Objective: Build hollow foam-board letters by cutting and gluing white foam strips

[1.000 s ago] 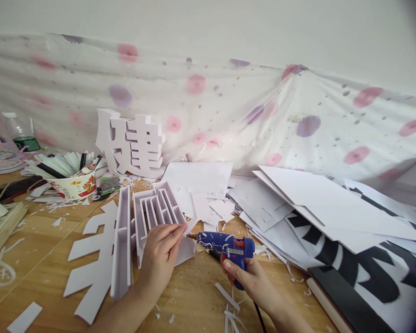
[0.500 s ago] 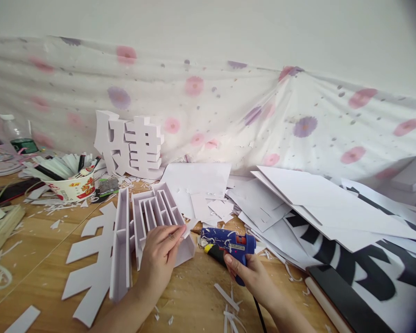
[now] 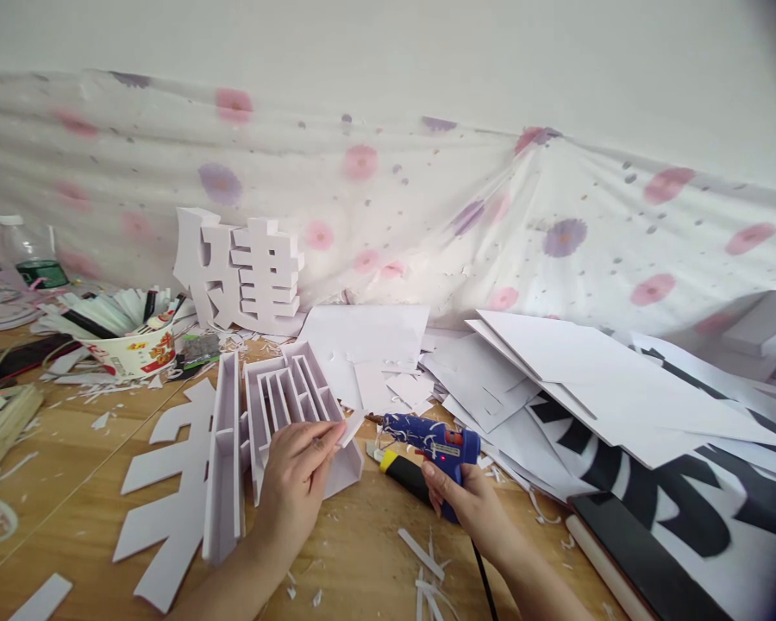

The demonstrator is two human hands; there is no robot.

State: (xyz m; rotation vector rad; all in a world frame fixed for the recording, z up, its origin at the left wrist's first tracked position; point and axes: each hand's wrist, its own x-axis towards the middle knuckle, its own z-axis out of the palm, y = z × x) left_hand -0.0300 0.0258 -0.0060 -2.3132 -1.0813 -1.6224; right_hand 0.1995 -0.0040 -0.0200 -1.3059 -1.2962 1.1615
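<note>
Between thumb and fingers, my left hand [image 3: 297,474] pinches a small white foam board strip [image 3: 353,426]. Wrapped round the handle of a blue hot glue gun [image 3: 433,440] is my right hand [image 3: 456,492]. The gun's nozzle points left, close to the strip's tip; I cannot tell whether they touch. Behind and left of my left hand lies a partly built white foam board character [image 3: 297,388] with upright walls and narrow channels; my hand hides part of it. A utility knife [image 3: 401,473] with a yellow and black handle lies below the gun.
A finished white character [image 3: 239,267] stands at the back. A flat cut-out [image 3: 178,492] lies left. A paper tub [image 3: 133,349] holds strips. White sheets [image 3: 595,371] and a black-printed sheet [image 3: 647,492] pile up right, near a dark flat box [image 3: 640,552]. Scraps [image 3: 423,552] litter the wooden table.
The glue gun has shifted slightly right and up, uncovering more of the utility knife. The strip in my left hand has tilted a little. Both grips stay the same.
</note>
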